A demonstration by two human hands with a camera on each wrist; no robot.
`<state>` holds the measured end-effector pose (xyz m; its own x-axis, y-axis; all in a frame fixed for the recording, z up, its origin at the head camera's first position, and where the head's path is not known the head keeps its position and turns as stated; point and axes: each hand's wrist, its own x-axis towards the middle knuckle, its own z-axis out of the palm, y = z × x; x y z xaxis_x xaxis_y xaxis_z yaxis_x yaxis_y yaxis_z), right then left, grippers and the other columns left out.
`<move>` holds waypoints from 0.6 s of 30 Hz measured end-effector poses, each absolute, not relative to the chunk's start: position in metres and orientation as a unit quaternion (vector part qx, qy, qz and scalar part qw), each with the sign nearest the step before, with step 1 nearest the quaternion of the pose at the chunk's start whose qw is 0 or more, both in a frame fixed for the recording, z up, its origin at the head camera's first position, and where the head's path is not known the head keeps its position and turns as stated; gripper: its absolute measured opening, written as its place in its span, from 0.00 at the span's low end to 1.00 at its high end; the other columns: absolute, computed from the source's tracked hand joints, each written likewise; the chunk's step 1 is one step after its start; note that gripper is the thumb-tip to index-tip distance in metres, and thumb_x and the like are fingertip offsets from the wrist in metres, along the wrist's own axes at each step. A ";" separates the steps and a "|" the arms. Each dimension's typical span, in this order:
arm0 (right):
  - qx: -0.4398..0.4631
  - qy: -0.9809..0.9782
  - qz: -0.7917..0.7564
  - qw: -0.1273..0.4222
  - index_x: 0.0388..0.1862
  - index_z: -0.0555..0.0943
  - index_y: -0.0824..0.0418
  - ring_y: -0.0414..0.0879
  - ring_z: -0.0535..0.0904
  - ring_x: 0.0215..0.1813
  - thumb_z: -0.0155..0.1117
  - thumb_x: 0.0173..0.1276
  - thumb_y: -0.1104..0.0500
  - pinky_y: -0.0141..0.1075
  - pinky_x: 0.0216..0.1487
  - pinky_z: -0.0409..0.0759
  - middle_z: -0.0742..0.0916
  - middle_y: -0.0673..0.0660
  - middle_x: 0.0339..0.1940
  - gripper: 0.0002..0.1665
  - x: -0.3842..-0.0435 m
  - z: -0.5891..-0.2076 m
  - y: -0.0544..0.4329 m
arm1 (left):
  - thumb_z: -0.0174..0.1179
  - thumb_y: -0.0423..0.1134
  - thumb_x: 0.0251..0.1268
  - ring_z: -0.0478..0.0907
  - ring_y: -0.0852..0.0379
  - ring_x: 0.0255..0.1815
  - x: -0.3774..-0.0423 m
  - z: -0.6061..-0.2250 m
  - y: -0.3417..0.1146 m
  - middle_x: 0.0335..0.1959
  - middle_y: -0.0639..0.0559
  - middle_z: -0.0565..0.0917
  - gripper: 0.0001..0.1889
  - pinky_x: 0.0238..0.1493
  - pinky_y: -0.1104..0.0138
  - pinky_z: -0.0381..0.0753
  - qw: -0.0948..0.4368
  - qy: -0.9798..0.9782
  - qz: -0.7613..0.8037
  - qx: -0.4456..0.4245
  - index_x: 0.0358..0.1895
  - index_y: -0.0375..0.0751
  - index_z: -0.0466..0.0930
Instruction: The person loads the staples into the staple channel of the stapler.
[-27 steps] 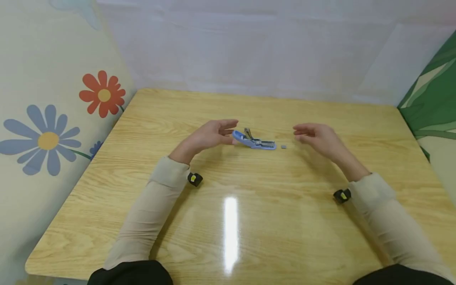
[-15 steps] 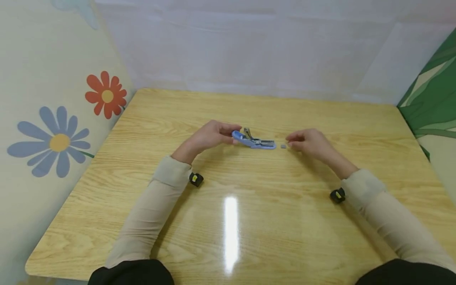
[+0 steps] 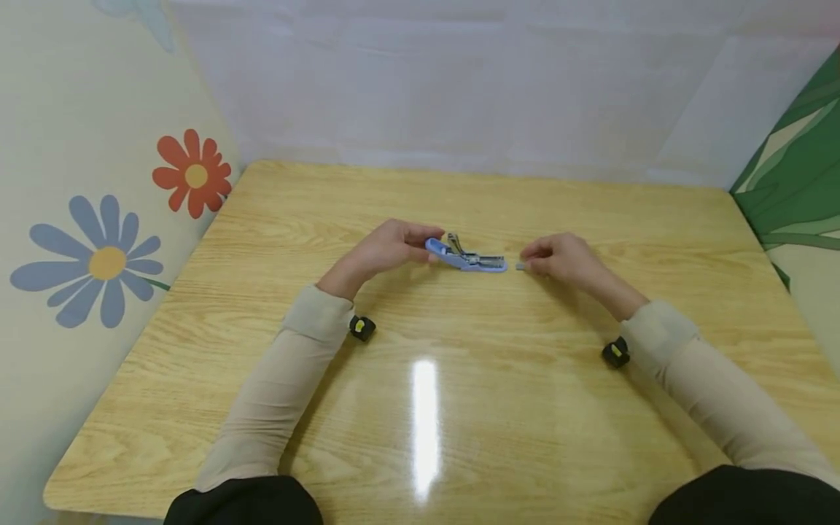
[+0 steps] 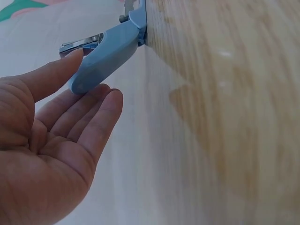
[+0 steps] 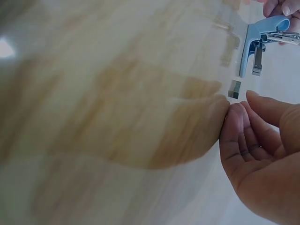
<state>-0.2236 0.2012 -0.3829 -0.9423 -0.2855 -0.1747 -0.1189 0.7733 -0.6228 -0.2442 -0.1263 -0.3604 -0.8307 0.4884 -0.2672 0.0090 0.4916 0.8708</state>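
Observation:
A light blue stapler [image 3: 484,267] lies opened out on the table, its metal staple channel facing up and a metal arm [image 3: 454,242] sticking up. My left hand [image 3: 386,249] holds its raised left end, thumb on one side and fingers on the other, as the left wrist view shows on the blue body [image 4: 108,56]. Just past the stapler's right end sits a small grey strip of staples [image 5: 234,89]. My right hand [image 3: 569,261] is right beside that strip; in the right wrist view the thumb [image 5: 267,107] and fingertips stand slightly apart just short of it.
The wooden table [image 3: 525,408] has a bright light reflection at its front middle. A white sheet [image 3: 492,87] hangs behind the far edge. Walls with painted flowers [image 3: 108,262] and green leaves [image 3: 807,168] flank the table. A small black camera sits at each wrist.
My right hand has moved left and down to the staple strip, its fingers drawing closer together. My left hand has closed its fingers onto the stapler's raised end. The stapler has hardly moved.

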 end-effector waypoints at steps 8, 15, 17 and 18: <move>-0.123 0.936 -0.308 0.119 0.56 0.85 0.65 0.55 0.84 0.52 0.66 0.70 0.61 0.48 0.60 0.77 0.90 0.64 0.50 0.17 -0.225 -0.386 0.194 | 0.61 0.34 0.73 0.77 0.50 0.68 -0.245 -0.362 -0.127 0.69 0.47 0.79 0.27 0.70 0.55 0.74 0.258 0.823 0.482 0.150 0.73 0.46 0.72; -0.125 0.937 -0.306 0.113 0.55 0.86 0.64 0.53 0.83 0.49 0.68 0.69 0.60 0.45 0.55 0.79 0.91 0.62 0.48 0.17 -0.225 -0.390 0.188 | 0.61 0.34 0.73 0.77 0.49 0.67 -0.244 -0.361 -0.128 0.66 0.46 0.81 0.25 0.70 0.53 0.74 0.259 0.825 0.480 0.151 0.72 0.46 0.74; -0.124 0.937 -0.305 0.112 0.54 0.86 0.64 0.53 0.84 0.48 0.68 0.69 0.61 0.45 0.55 0.79 0.91 0.62 0.48 0.16 -0.225 -0.390 0.188 | 0.61 0.34 0.73 0.78 0.50 0.67 -0.244 -0.360 -0.128 0.65 0.46 0.82 0.25 0.69 0.53 0.74 0.258 0.826 0.478 0.151 0.72 0.47 0.74; -0.124 0.938 -0.304 0.112 0.53 0.87 0.64 0.53 0.84 0.49 0.68 0.69 0.61 0.45 0.55 0.79 0.91 0.62 0.47 0.16 -0.225 -0.390 0.188 | 0.61 0.34 0.73 0.78 0.50 0.67 -0.244 -0.360 -0.128 0.65 0.46 0.82 0.25 0.69 0.53 0.74 0.258 0.827 0.477 0.151 0.71 0.47 0.74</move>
